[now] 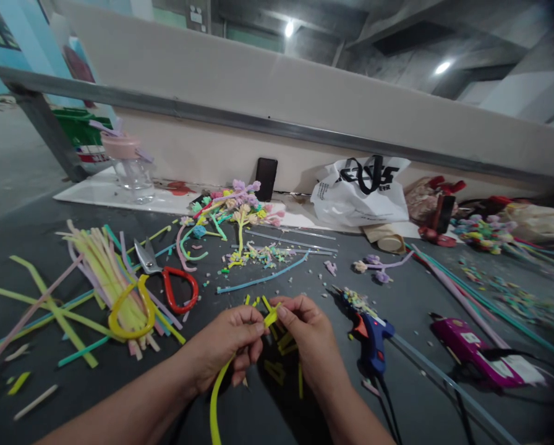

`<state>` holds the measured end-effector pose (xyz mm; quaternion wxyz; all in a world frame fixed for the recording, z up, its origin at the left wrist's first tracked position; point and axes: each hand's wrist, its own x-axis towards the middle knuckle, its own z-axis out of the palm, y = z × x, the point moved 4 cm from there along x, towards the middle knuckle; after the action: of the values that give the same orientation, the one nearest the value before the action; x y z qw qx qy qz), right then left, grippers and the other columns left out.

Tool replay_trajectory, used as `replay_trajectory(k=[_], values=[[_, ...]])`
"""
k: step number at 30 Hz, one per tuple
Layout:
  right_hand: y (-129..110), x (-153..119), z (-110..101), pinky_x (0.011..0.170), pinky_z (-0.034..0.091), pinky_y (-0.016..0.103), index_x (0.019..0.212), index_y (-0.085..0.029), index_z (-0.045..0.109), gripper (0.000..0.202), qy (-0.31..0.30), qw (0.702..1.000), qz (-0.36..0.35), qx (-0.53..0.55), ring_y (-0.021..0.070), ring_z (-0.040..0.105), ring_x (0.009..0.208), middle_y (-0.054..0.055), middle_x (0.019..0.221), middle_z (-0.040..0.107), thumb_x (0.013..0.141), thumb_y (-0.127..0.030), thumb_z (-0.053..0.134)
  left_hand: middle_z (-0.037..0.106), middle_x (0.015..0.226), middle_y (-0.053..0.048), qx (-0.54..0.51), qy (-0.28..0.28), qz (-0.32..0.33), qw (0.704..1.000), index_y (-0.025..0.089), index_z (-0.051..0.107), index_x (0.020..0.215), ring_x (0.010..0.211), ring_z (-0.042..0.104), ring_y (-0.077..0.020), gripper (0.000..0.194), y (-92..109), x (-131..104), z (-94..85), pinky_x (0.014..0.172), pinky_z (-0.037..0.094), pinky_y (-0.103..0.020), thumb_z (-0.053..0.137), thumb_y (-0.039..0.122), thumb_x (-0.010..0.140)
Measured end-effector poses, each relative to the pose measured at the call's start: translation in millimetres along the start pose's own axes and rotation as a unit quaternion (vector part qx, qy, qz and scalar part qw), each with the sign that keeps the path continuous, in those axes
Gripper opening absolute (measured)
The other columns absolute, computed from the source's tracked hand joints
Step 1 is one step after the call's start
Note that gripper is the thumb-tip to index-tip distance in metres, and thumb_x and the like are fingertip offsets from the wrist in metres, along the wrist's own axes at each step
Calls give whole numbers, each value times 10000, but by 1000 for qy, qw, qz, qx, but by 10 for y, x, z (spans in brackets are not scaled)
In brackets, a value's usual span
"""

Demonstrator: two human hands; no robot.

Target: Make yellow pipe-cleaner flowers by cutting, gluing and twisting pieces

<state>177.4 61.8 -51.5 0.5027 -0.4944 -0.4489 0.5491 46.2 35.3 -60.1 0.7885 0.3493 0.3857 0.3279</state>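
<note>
Between the fingertips of my left hand (233,346) and my right hand (307,330), a yellow pipe cleaner (216,395) is pinched close to one end. Its long tail curves down from my left hand toward the bottom edge. Both hands are closed and nearly touch. Short yellow cut pieces (285,343) lie on the dark table under and beside my right hand. Left of my hands are scissors (168,278) with one red and one yellow handle loop, resting on a bundle of pastel pipe cleaners (107,266).
A blue glue gun (374,346) lies to the right, a magenta device (481,352) beyond it. Finished fuzzy flowers (240,207), clear glue sticks (286,241) and a black phone (266,179) are at the back. A clear bottle (135,176) and white bag (358,198) stand along the board.
</note>
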Motion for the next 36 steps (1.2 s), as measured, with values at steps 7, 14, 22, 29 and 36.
replay_trajectory(k=[7, 14, 22, 29, 36], values=[[-30, 2, 5, 832, 371, 330, 615, -185, 586, 107, -13, 1000, -12, -6, 214, 571, 945, 61, 985, 660, 655, -231, 674, 486, 479, 74, -5, -2, 0, 1000, 189, 448, 774, 276, 259, -15, 115, 5, -9, 3, 252, 313, -121, 513, 284, 777], [-33, 11, 6, 824, 378, 331, 609, -185, 583, 100, -10, 999, -19, -24, 213, 575, 932, 61, 979, 654, 661, -216, 663, 484, 468, 73, -4, -5, 1, 1000, 183, 447, 759, 266, 263, -14, 123, 7, 3, -1, 249, 320, -125, 512, 286, 781], [-41, 9, 2, 837, 372, 340, 617, -186, 586, 95, -8, 999, -22, -32, 218, 575, 938, 64, 976, 657, 659, -220, 663, 488, 477, 74, -13, -10, 6, 1000, 181, 456, 764, 268, 266, -11, 126, -12, 12, -10, 249, 325, -125, 525, 286, 773], [-58, 3, 10, 838, 373, 355, 598, -183, 586, 109, -5, 1000, -17, -23, 231, 576, 943, 72, 967, 662, 648, -223, 675, 492, 484, 76, 2, -9, 9, 1000, 186, 449, 767, 271, 254, -9, 147, -6, -2, -7, 265, 327, -131, 527, 311, 769], [-36, -7, -3, 841, 368, 337, 622, -185, 581, 98, -18, 999, -21, -19, 222, 566, 965, 66, 1005, 652, 683, -216, 652, 488, 485, 78, 9, -6, 11, 1000, 190, 441, 760, 271, 259, -12, 161, -2, 0, 2, 267, 323, -132, 525, 327, 770]])
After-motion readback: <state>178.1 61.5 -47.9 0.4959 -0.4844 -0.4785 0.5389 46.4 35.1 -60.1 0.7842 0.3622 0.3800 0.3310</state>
